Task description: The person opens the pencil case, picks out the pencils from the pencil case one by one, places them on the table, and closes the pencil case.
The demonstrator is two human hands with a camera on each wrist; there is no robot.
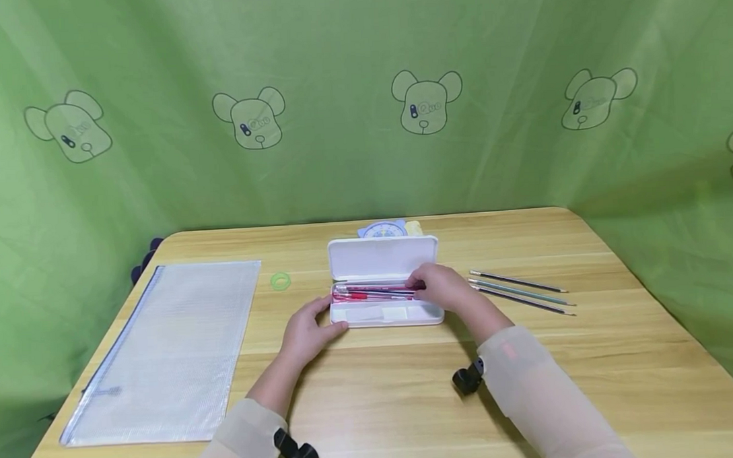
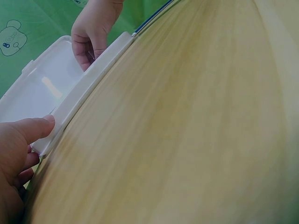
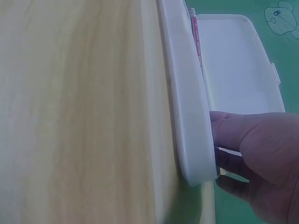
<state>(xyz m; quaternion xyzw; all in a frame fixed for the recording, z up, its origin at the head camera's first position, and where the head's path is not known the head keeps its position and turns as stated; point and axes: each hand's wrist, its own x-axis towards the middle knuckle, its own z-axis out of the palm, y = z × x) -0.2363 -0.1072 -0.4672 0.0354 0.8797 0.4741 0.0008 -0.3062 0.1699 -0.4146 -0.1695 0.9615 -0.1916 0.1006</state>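
A white pencil case (image 1: 386, 316) lies with its lid (image 1: 382, 257) raised, several pencils (image 1: 375, 295) inside, along with a red-capped pen (image 1: 358, 296). My left hand (image 1: 306, 332) grips the case's left end; in the left wrist view its thumb (image 2: 39, 128) lies on the front edge and the other fingers bend round the end. Over the right part of the case, my right hand (image 1: 444, 287) reaches in with curled fingers and pinches a pencil among the others. The front wall hides its fingertips in the right wrist view, where a red pencil (image 3: 197, 39) shows near the lid.
Three pencils (image 1: 520, 293) lie on the wooden table (image 1: 409, 403) right of the case. A clear zip pouch (image 1: 171, 350) lies at left, with a green ring (image 1: 280, 280) beyond it. Behind the lid are a blue clock-like dial (image 1: 383, 229) and a pale yellow piece (image 1: 413, 228).
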